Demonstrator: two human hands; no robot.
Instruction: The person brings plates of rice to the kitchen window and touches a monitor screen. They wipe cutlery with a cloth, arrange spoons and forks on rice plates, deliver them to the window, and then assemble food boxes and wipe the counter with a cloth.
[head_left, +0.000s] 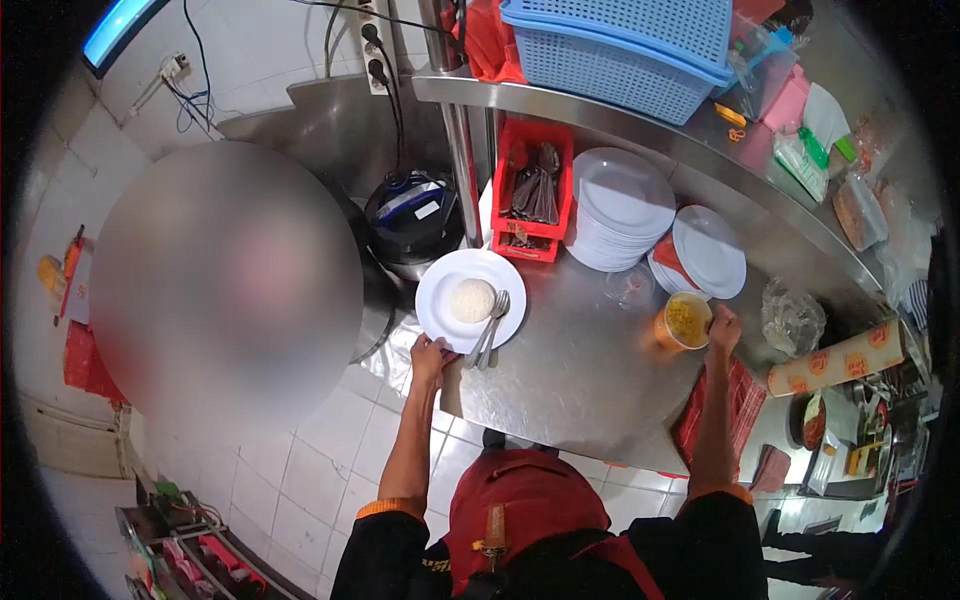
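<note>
Ahead at eleven o'clock, my left hand (429, 360) pinches a white plate (433, 292) of rice (472, 300) by its seven-o'clock rim. At one o'clock, my right hand (725, 328) meets a tub (663, 332) of yellow food (688, 318); whether it grips, I can't tell.

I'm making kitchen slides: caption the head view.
Left hand on a white plate of rice, right hand at a tub of yellow food, steel counter below.

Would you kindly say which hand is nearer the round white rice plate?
Left hand: it touches the plate at its rim; the right hand is farther right, at the round yellow-filled tub.
</note>
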